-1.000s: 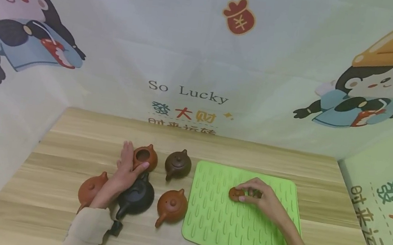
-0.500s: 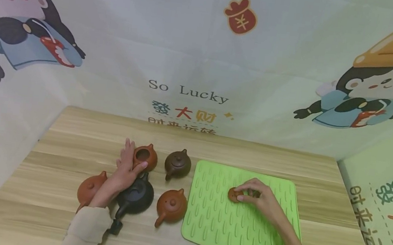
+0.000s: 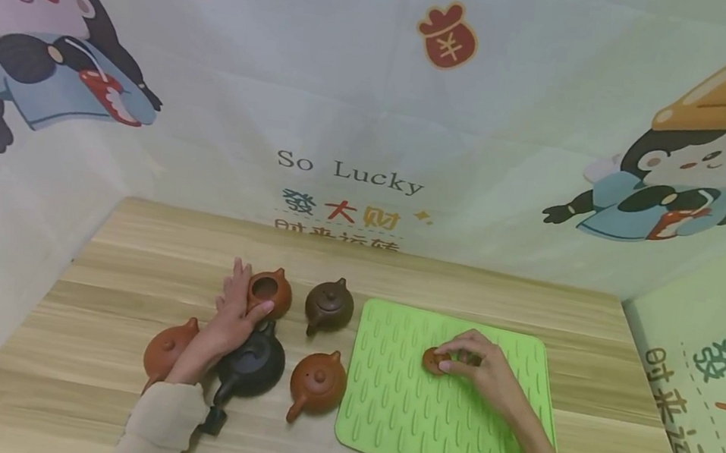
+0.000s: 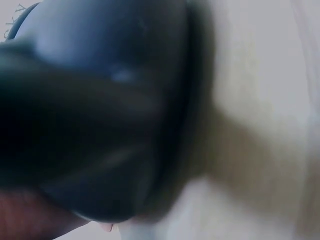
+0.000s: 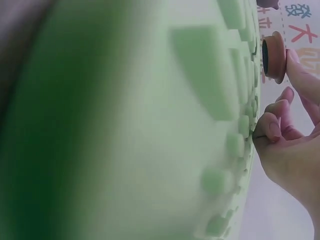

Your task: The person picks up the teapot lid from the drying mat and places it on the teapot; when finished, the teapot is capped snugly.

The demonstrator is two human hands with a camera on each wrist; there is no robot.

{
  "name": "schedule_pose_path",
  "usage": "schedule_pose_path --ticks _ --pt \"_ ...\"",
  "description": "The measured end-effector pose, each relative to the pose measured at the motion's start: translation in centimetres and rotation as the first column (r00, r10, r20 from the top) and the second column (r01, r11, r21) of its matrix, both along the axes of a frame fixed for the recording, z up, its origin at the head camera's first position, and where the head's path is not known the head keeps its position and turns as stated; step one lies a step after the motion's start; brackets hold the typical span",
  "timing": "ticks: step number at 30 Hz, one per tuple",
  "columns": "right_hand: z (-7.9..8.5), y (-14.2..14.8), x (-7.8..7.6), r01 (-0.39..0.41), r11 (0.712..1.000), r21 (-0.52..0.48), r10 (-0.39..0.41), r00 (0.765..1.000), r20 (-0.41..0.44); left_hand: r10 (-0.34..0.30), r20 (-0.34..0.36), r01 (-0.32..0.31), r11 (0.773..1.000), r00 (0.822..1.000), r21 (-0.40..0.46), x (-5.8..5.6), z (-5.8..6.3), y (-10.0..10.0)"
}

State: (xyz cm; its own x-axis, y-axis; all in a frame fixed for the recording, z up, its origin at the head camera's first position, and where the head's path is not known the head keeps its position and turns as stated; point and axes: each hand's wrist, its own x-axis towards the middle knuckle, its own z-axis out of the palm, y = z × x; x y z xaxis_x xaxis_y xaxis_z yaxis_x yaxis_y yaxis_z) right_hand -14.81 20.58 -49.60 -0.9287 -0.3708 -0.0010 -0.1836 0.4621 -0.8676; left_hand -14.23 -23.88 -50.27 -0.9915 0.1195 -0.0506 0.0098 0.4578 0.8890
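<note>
An orange-brown clay teapot (image 3: 280, 295) without its lid stands at the back left, its round mouth facing up. My left hand (image 3: 232, 321) holds it, fingers along its left side and thumb across its front. Over the green ridged mat (image 3: 388, 421), my right hand (image 3: 490, 372) pinches a small orange-brown teapot lid (image 3: 431, 361) between thumb and fingers. In the right wrist view the lid (image 5: 276, 57) is tipped on its side, its hollow underside towards the mat. A black teapot (image 3: 258, 369) is right beside my left wrist and fills much of the left wrist view.
A dark brown teapot (image 3: 329, 305) stands behind, and an orange-brown lidded one (image 3: 318, 383) stands close to the mat's left edge. Another orange-brown teapot (image 3: 167, 346) is partly hidden by my left forearm. A printed cloth (image 3: 241, 103) hangs behind the wooden table (image 3: 83, 312).
</note>
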Motion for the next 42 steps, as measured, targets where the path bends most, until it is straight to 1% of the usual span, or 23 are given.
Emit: schedule_pose_path --ticks 3,6,10,14,20,26,33,37,42 --pt "0.1 -0.2 -0.1 0.006 1.000 0.006 -0.006 1.000 -0.001 0.002 -0.022 -0.001 1.000 1.000 0.019 0.0 -0.4 -0.1" --pt "0.3 -0.6 -0.4 0.006 1.000 -0.004 -0.006 1.000 0.007 0.007 -0.013 -0.007 1.000 1.000 0.009 0.1 -0.1 0.0" --pt "0.6 -1.2 -0.6 -0.008 1.000 -0.016 0.008 1.000 0.000 0.008 0.028 -0.008 1.000 1.000 -0.019 0.1 0.3 0.0" --pt "0.9 -1.9 -0.8 -0.018 1.000 -0.012 0.018 1.000 -0.013 0.009 0.049 -0.008 0.999 0.999 -0.033 0.1 0.5 0.1" --pt "1.5 -3.0 -1.3 -0.034 0.999 -0.021 0.033 0.999 -0.034 0.012 0.041 -0.011 1.000 0.999 -0.022 0.1 0.5 0.1" --pt "2.0 -4.0 -1.6 -0.048 0.997 -0.053 0.048 0.999 -0.017 0.013 0.029 -0.012 1.000 1.000 -0.018 0.1 0.4 0.1" --pt "2.1 -5.0 -1.9 -0.075 0.995 -0.059 0.073 0.997 -0.037 0.016 0.049 -0.016 1.000 0.999 -0.006 0.0 0.6 0.2" --pt "2.2 -5.5 -2.0 -0.079 0.994 -0.079 0.078 0.997 -0.020 0.016 0.047 -0.016 1.000 0.999 0.001 -0.1 0.6 0.2" --pt "2.3 -6.2 -2.1 -0.083 0.993 -0.080 0.083 0.997 -0.009 0.016 0.052 -0.016 1.000 0.999 0.002 -0.1 0.6 0.3"
